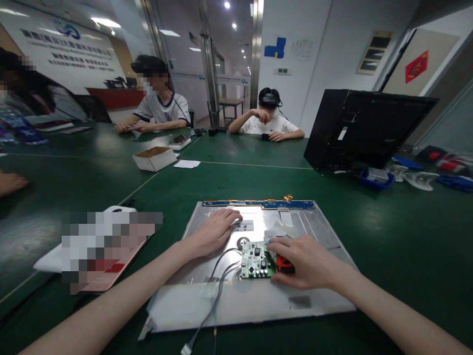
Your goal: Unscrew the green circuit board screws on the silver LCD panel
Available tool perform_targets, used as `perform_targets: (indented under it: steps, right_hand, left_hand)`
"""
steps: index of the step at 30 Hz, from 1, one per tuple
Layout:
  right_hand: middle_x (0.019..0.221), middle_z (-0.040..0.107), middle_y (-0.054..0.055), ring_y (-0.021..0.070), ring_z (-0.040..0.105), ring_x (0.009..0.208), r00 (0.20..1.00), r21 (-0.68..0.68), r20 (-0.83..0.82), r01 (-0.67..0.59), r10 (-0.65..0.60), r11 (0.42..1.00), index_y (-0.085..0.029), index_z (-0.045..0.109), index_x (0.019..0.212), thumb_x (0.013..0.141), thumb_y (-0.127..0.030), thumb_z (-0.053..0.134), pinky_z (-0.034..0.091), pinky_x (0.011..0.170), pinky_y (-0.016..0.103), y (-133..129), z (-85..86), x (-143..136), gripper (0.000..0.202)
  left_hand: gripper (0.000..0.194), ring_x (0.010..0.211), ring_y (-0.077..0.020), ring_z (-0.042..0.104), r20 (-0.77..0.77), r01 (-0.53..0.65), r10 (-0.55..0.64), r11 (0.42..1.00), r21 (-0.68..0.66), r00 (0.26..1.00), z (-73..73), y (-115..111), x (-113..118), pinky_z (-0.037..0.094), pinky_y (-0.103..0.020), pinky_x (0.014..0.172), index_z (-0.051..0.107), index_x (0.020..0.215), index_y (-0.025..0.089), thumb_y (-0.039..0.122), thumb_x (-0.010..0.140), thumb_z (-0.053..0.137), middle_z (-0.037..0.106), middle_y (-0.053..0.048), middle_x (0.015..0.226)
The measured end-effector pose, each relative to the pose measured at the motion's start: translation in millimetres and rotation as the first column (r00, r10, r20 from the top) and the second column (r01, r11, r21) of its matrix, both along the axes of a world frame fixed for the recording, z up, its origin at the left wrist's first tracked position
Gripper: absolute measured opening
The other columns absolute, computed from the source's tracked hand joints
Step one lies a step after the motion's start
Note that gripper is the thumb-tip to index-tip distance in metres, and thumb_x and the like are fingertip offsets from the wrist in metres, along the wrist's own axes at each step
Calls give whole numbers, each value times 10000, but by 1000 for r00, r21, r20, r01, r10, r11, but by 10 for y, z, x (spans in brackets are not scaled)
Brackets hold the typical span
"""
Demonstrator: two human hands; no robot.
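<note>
A flat silvery display panel (314, 298) lies on the green table, back side up, with a blue circuit strip (236, 203) along its far edge. My left hand (213, 231) rests on the panel left of centre, fingers stretched out and holding nothing. A green circuit board (254, 259) sits near the panel's middle, with grey cables (219, 291) running from its left side towards me. My right hand (305, 261) curls round a red-and-black object (284, 265) at the board's right edge. The palm and fingers hide much of it, so its kind is unclear.
Left of the panel lies a pinkish flat item (121, 256), partly blurred out. An open white box (154, 159) stands farther back. A black monitor (365, 128) and a blue tray (377, 178) are at right. Several people sit around the table.
</note>
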State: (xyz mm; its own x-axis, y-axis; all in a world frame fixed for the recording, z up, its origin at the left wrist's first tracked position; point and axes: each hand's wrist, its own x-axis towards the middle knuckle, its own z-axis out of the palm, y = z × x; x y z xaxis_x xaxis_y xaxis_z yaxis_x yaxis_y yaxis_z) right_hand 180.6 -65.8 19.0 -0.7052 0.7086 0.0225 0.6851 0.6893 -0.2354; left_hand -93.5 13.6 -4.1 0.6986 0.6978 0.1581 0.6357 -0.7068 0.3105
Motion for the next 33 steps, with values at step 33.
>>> perform_targets:
  steps: [33]
  right_hand:
    - [1082,617,45,198,566,885,976,-214,-137,135,-166,968,-220,649,1047,804,-528,668,436,726,344,60,38,248,393]
  left_hand:
    - [550,1118,-304,510,47,71,-62,973,-221,997,232,-430,99,454,-466,940,570,1221,234,408,736,759,527,-94,1260]
